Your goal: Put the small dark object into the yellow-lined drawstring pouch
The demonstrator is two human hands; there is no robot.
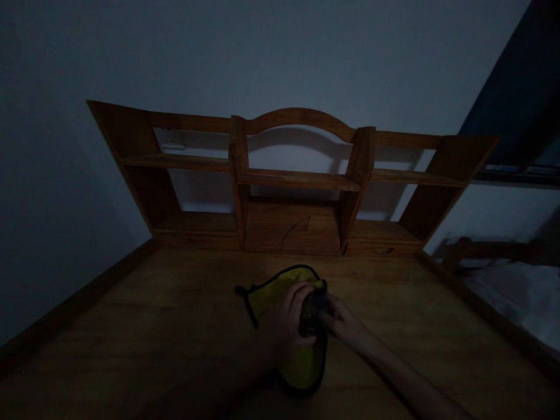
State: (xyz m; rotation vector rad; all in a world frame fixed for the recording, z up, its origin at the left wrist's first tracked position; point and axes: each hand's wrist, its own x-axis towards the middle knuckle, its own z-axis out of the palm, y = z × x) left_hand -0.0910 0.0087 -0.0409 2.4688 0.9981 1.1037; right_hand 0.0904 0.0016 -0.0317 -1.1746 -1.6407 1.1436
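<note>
A dark, shiny, rounded container (308,315) is held over a yellow cloth with black edging (303,366). My left hand (289,318) wraps around its left side, thumb below and fingers above. From the right, my right hand (342,319) grips the container's other side, with its fingertips partly hidden behind it. The cloth is spread out beneath both hands, and a small black loop sticks out at its left corner. The light is dim, so the container's exact kind and contents cannot be made out.
The wooden desk (175,326) has raised edges on both sides. At its back stands a wooden shelf unit (301,179) with several compartments, against a pale wall (280,52). White bedding (518,291) lies beyond the right edge, and a dark curtain (520,87) hangs above.
</note>
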